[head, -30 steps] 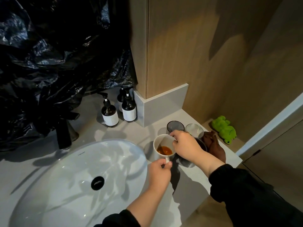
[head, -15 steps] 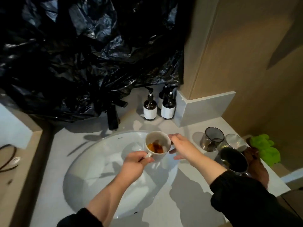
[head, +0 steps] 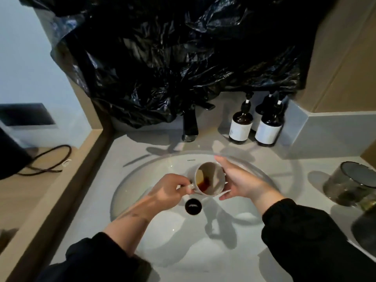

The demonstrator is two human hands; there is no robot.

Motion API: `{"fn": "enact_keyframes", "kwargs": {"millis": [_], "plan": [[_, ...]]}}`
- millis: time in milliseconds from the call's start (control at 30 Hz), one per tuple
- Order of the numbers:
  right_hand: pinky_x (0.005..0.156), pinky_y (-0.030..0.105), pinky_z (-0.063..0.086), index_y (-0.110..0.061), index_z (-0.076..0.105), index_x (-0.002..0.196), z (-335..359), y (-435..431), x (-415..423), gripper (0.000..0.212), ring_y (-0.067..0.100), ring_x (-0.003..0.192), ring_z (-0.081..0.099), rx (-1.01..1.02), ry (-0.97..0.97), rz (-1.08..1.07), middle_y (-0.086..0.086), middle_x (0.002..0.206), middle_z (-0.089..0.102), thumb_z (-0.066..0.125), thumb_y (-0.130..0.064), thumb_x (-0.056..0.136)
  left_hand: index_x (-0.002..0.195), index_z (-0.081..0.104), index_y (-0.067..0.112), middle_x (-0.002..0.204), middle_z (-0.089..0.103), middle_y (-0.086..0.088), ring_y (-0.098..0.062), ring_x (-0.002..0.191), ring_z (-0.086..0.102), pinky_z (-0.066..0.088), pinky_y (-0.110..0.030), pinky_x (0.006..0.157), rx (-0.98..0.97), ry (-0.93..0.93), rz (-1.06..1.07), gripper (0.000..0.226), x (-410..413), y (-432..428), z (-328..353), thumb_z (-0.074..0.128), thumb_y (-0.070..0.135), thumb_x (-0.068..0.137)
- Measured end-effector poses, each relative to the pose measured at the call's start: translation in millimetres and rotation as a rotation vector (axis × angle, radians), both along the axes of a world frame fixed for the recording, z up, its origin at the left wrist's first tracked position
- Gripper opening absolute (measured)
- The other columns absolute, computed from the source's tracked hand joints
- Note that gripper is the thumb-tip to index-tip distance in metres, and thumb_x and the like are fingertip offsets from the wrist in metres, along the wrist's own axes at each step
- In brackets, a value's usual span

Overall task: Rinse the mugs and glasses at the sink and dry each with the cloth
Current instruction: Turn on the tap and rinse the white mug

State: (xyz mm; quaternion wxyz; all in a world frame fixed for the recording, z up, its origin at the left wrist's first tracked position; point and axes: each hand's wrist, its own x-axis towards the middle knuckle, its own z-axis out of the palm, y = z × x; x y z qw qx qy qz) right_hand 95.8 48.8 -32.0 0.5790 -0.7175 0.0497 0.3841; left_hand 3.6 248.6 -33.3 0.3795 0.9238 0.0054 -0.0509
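A white mug (head: 216,178) with brown liquid in it is tilted toward me over the white oval sink (head: 140,171), above the black drain (head: 193,206). My left hand (head: 169,189) grips its handle. My right hand (head: 241,183) cups the mug's right side with fingers spread. A smoky glass tumbler (head: 351,183) stands on the counter at the right, and a dark mug (head: 366,228) is cut off at the right edge. No cloth is in view.
A black faucet (head: 190,124) stands behind the basin under crumpled black plastic (head: 173,58). Three brown pump bottles (head: 241,125) sit at the back right by a grey corner upstand (head: 333,131). A ledge with a black cable (head: 50,157) lies left.
The mug has been carried left from the counter to over the basin and tipped toward me. My right hand followed and now cups its side. The view swung left.
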Motion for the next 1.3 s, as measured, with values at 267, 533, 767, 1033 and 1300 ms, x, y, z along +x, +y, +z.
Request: {"fn": "enact_keyframes", "kwargs": {"millis": [267, 533, 767, 1033, 1300], "plan": [[0.066, 0.035, 0.050, -0.026, 0.052, 0.121, -46, 8, 6, 0.067, 0.032, 0.101, 0.060, 0.054, -0.002, -0.170, 0.011, 0.119, 0.062, 0.068, -0.062, 0.068, 0.092, 0.069, 0.025, 0.094, 0.065, 0.007, -0.012, 0.088, 0.057, 0.043, -0.023, 0.079, 0.386, -0.103, -0.133, 0.013, 15, -7, -28, 0.057, 0.020, 0.094], [0.089, 0.044, 0.052, -0.020, 0.055, 0.119, -48, 13, 1, 0.048, 0.030, 0.103, 0.062, 0.154, -0.119, -0.086, 0.012, 0.117, 0.062, 0.068, -0.046, 0.081, 0.093, 0.062, 0.026, 0.094, 0.057, 0.010, -0.014, 0.091, 0.054, 0.045, -0.027, 0.085, 0.640, -0.232, -0.199, 0.011, 19, 12, -47, 0.054, 0.020, 0.095], [0.075, 0.041, 0.057, -0.015, 0.057, 0.122, -41, 18, -6, 0.041, 0.029, 0.101, 0.064, 0.309, -0.161, -0.056, 0.016, 0.118, 0.064, 0.065, -0.035, 0.087, 0.083, 0.069, 0.016, 0.082, 0.064, 0.001, -0.021, 0.080, 0.062, 0.049, -0.026, 0.072, 0.829, -0.662, -0.330, 0.018, 24, 35, -41, 0.070, -0.001, 0.077], [0.079, 0.034, 0.056, -0.014, 0.048, 0.127, -40, 23, -7, 0.059, 0.024, 0.100, 0.066, 0.248, -0.373, -0.006, 0.011, 0.111, 0.067, 0.069, -0.045, 0.081, 0.065, 0.068, 0.015, 0.065, 0.062, 0.002, -0.021, 0.064, 0.062, 0.047, -0.027, 0.070, 1.148, -0.880, -0.523, 0.033, 20, 19, -22, 0.088, 0.000, 0.042], [0.096, 0.038, 0.050, -0.022, 0.035, 0.136, -41, 26, 0, 0.070, 0.016, 0.100, 0.068, 0.392, -0.424, -0.025, 0.002, 0.113, 0.067, 0.074, -0.018, 0.079, 0.060, 0.061, 0.011, 0.063, 0.057, -0.001, -0.024, 0.065, 0.056, 0.051, -0.030, 0.067, 1.207, -0.981, -0.515, 0.018, 18, 23, -19, 0.072, -0.001, 0.053]]}}
